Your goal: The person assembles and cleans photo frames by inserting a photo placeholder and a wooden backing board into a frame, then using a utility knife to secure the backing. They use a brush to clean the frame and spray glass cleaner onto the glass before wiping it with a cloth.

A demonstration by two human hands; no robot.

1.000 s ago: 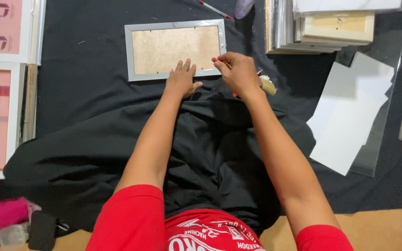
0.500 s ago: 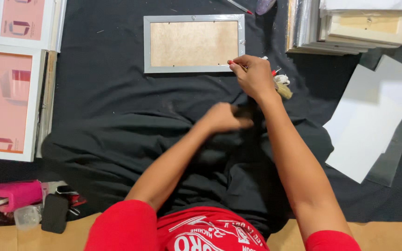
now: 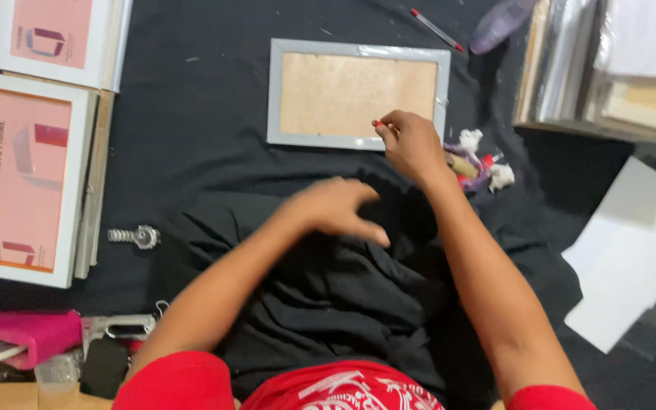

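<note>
Grey rectangular picture frame (image 3: 358,94), back up showing its tan fibreboard panel, far centre on the black cloth-covered surface (image 3: 191,152). Right hand (image 3: 411,144) at its near right edge, grip pinched on a small red-tipped object (image 3: 377,124). Left hand (image 3: 339,209) has withdrawn nearward off the frame, fingers loose and empty. Pink boxed frames (image 3: 28,175) left.

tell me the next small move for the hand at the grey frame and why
Probably bring the right hand, which pinches a small red-tipped thing, onto the lower edge of the grey frame and work there. The frame lies back side up, its brown backing board showing, and the hand already sits at that lower right edge. The left hand hovers, blurred, above the black cloth.
</note>
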